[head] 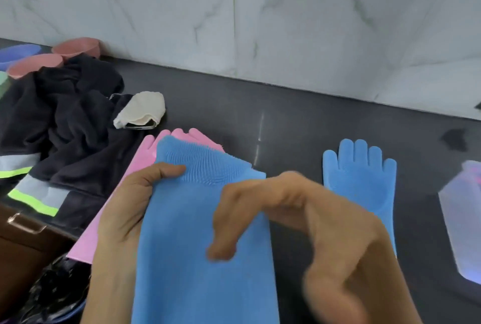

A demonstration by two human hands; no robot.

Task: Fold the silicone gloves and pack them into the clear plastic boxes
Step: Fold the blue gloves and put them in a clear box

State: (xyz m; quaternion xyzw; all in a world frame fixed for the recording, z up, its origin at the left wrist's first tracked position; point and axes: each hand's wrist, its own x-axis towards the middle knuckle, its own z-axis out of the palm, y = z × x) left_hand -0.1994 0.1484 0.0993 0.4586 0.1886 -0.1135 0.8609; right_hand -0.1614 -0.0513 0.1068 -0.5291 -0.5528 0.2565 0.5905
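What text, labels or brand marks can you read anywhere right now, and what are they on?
None can be read. The blue glove in hand, the flat blue glove, the pink glove and the clear plastic box show no print. The dark jacket shows only reflective stripes, no lettering.

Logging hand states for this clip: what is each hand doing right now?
Left hand: closed on the left edge of the blue glove, thumb on top.
Right hand: fingers curled over the glove; blurred, grip cannot be told.
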